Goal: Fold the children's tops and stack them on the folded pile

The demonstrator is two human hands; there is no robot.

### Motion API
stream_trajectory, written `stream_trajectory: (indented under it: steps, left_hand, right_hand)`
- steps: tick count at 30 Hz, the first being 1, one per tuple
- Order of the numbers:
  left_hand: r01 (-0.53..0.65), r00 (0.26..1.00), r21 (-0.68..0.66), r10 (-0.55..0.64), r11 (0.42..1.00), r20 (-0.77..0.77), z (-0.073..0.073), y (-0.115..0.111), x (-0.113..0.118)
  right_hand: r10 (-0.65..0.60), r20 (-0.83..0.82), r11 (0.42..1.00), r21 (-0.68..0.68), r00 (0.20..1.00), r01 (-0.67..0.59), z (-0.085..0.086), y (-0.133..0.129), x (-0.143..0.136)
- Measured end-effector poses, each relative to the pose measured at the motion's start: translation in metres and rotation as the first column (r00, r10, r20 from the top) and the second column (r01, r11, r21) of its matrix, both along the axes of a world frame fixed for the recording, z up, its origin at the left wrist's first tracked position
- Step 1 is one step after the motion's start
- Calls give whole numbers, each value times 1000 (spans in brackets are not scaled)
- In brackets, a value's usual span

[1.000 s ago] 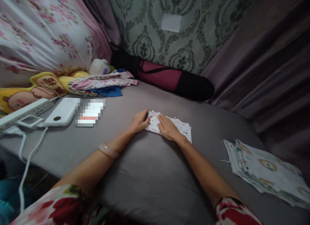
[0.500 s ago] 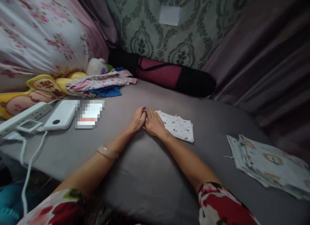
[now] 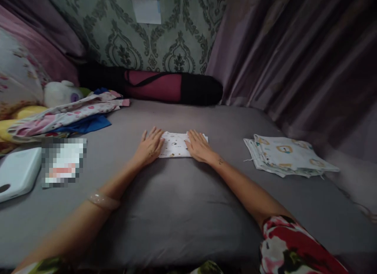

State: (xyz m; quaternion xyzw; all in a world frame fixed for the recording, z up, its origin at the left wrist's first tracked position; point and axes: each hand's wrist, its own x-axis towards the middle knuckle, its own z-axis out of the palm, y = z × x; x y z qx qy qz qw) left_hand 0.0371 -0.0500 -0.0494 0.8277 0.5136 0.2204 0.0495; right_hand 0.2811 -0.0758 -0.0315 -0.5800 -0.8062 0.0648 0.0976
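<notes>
A small folded white cloth with a dotted animal print lies flat on the grey sheet. My left hand rests on its left edge, fingers spread. Across the cloth's right part lies my right hand, flat with the fingers stretched out. The middle of the cloth shows between the two hands. Farther right sits a stack of folded white printed cloths, touched by neither hand.
At the left are a white device, a blurred-out phone-like object, a heap of clothes and a white plush toy. A long black and maroon bag lies along the wall.
My hands, side by side at the cloth's left end before, are now apart on its two sides. The view has turned to the right, and the cloth lies straighter in it.
</notes>
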Motion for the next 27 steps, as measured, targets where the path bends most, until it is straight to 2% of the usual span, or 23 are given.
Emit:
stream_trajectory:
  steps: [2,3,7,13,18,20,23,27]
  left_hand:
    - [95,984,-45,-101,994,-146,2,0,10]
    - [107,973,-85,-122,991,-195,1,0,14]
    - [60,959,-195,-110,979,-261,-6,5,16]
    - [59,965,-227,-115,972,-238,-3,15,9]
    - [-3,979,-154,-28,988,-201,7,46,-5]
    - [-37,977,-213,-10,976,-213,11,61,-11]
    - [5,986,-322,-58,947,-154,15,81,-17]
    - [19,995,-455,-60,890,-75,23,96,-15]
  right_hand:
    - [-39,42,999,-9,998,39,-6,-2,17]
    - [-49,58,999,-16,997,50,-9,-2,22]
    - [-61,88,998,-22,994,63,-17,-4,26]
    - [-22,82,998,-55,996,26,-11,7,32]
    - [-6,56,998,-58,998,9,3,29,53]
    - [-34,75,996,-82,997,40,7,39,61]
    - [-45,94,988,-146,995,59,11,54,68]
    - [-76,28,950,-303,997,81,21,67,69]
